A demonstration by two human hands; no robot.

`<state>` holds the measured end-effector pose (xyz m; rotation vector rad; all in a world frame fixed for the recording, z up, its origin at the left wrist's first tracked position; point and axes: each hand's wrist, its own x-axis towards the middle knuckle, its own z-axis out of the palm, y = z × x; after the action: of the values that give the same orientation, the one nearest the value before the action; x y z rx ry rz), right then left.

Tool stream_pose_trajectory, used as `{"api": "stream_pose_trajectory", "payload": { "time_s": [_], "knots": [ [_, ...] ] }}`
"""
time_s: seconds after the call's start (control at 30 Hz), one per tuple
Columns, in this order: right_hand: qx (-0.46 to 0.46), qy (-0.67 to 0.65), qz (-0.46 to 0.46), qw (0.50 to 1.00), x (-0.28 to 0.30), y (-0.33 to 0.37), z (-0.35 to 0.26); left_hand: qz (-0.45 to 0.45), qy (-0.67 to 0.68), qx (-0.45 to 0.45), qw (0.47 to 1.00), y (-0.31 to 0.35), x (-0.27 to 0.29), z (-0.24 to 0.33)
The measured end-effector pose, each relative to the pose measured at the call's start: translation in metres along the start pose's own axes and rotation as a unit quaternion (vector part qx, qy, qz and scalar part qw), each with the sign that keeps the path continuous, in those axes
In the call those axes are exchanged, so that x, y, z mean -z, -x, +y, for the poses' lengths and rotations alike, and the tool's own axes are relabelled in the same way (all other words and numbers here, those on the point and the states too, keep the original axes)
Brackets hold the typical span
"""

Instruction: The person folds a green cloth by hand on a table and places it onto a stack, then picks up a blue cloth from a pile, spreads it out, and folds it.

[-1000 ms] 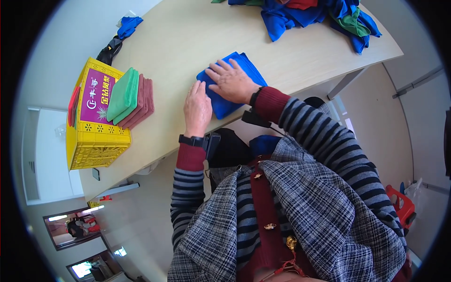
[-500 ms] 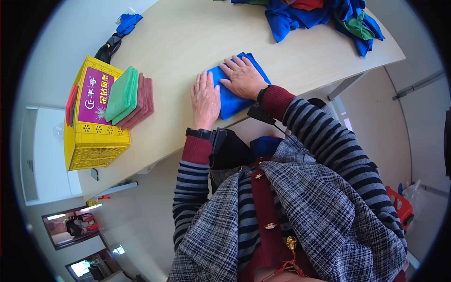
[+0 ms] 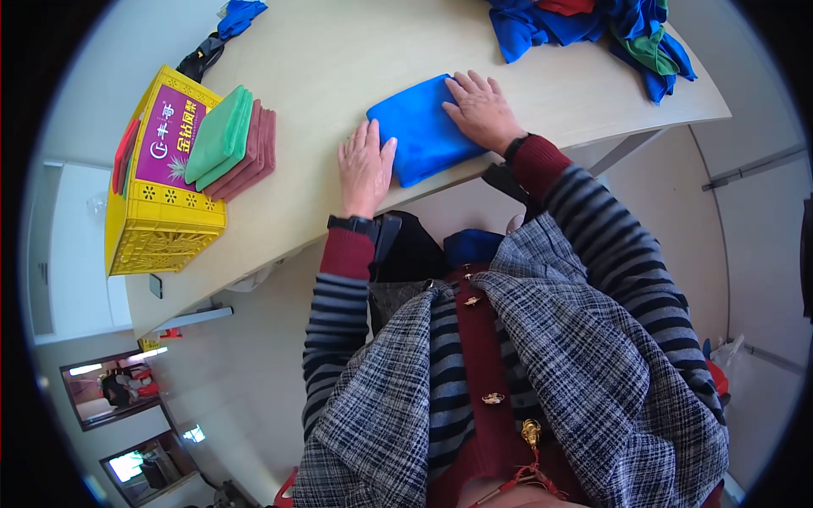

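A folded blue cloth (image 3: pixel 419 127) lies flat at the front edge of the pale table (image 3: pixel 313 118). My left hand (image 3: pixel 366 169) rests against its left side, fingers stretched out and pointing away from me. Across from it, my right hand (image 3: pixel 484 108) lies over the cloth's right edge with its fingers spread. Neither hand grips the cloth. Left of my left hand, folded green cloths (image 3: pixel 222 135) and reddish-brown cloths (image 3: pixel 251 161) lean in a stack against a yellow crate.
The yellow plastic crate (image 3: pixel 169 229) with a purple label stands at the table's left. Rumpled blue, green and red cloths (image 3: pixel 550 30) lie in a heap at the far right. A dark strap (image 3: pixel 201 59) and a small blue cloth (image 3: pixel 241 17) sit at the far left. A phone (image 3: pixel 156 286) lies near the crate.
My hands have moved apart, the right one sliding off the cloth's middle to its right edge. More of the cloth's top shows, and it looks flat and squared.
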<state>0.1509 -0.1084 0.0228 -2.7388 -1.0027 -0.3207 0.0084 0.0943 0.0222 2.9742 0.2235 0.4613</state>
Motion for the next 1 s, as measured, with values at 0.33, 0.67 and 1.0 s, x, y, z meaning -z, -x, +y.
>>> {"api": "stream_pose_trajectory", "payload": {
  "time_s": [0.33, 0.67, 1.0],
  "knots": [
    [0.202, -0.134, 0.022, 0.970, 0.025, 0.064, -0.006, 0.063, 0.030, -0.063, 0.996, 0.040, 0.013, 0.043],
    [0.225, -0.084, 0.055, 0.969, 0.029, 0.047, -0.032, 0.100, -0.026, -0.072, 0.992, 0.035, 0.005, 0.043],
    [0.290, -0.056, 0.072, 0.953, 0.027, 0.046, -0.028, 0.087, -0.044, -0.074, 0.993, 0.029, 0.008, 0.055]
  ]
}}
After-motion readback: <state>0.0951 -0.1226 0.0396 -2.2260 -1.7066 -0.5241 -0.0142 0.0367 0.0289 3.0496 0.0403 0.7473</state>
